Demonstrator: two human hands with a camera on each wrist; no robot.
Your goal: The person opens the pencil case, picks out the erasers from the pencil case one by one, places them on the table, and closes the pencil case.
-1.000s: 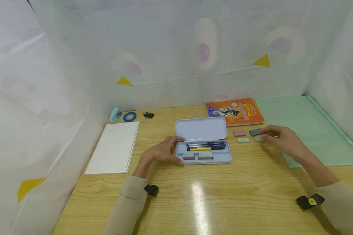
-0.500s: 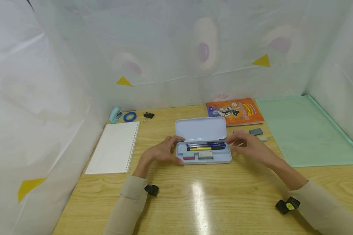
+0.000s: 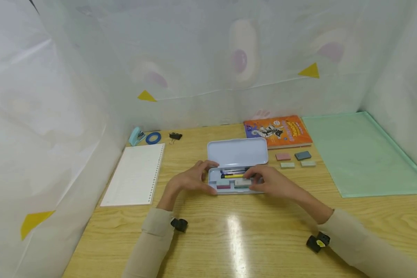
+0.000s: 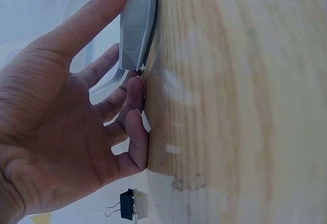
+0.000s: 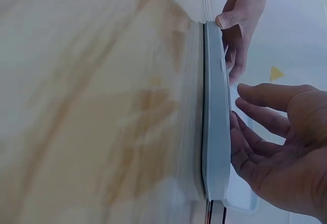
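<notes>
An open pale-blue pencil case (image 3: 237,152) lies on the table, its lid tipped back. My left hand (image 3: 193,178) grips its left end, thumb at the front and fingers behind. My right hand (image 3: 269,180) is over the right half of the tray, fingers bent and thumb and forefinger apart, right by a whitish eraser (image 3: 242,183). In the right wrist view nothing shows between the right hand's (image 5: 286,137) fingertips. A pale block with a pink lower edge (image 3: 223,184) sits in the front left compartment. Behind lie several pens (image 3: 233,176), partly hidden by the right hand.
Right of the case lie a pink eraser (image 3: 283,156), a dark blue-grey one (image 3: 302,155) and two pale ones (image 3: 287,165). An orange book (image 3: 281,131) and a green mat (image 3: 375,154) are beyond. Left are punched paper (image 3: 133,175), a stapler (image 3: 136,136), blue tape (image 3: 153,138) and a binder clip (image 4: 127,204).
My right hand has let go of a pale eraser at the right and moved left, to over the pencil case. The left hand has stayed on the case.
</notes>
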